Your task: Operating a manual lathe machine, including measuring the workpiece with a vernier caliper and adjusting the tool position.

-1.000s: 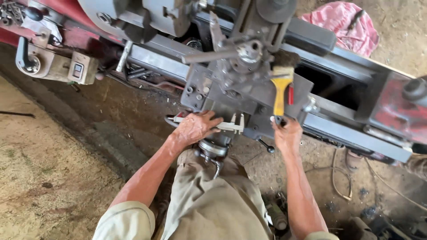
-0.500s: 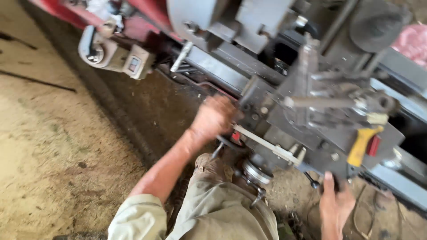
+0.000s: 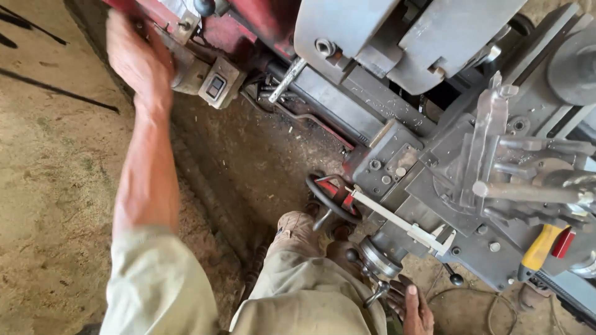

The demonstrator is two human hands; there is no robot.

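Observation:
My left hand (image 3: 139,59) is stretched far up and left, blurred by motion, its fingers extended against the red and grey end of a lathe, just left of a small grey switch box (image 3: 216,85). It holds nothing. Down at the bottom edge, my right hand (image 3: 413,308) rests with loose fingers beside a small crank handle (image 3: 375,293) under a round graduated dial (image 3: 379,257). A dark handwheel (image 3: 331,200) sits above my knees. A steel caliper (image 3: 403,224) lies across the grey carriage (image 3: 434,192).
A yellow-handled tool (image 3: 539,246) leans on the carriage at the right. The tool post with long bolts (image 3: 496,155) rises above it. A dirty chip tray (image 3: 261,155) runs under the bed. Sandy floor (image 3: 49,186) lies to the left, and cables (image 3: 472,298) lie at the lower right.
My left hand left the caliper area and swung up and left along the machine to its red end. My right hand dropped from the carriage to the small crank. The view shifted left.

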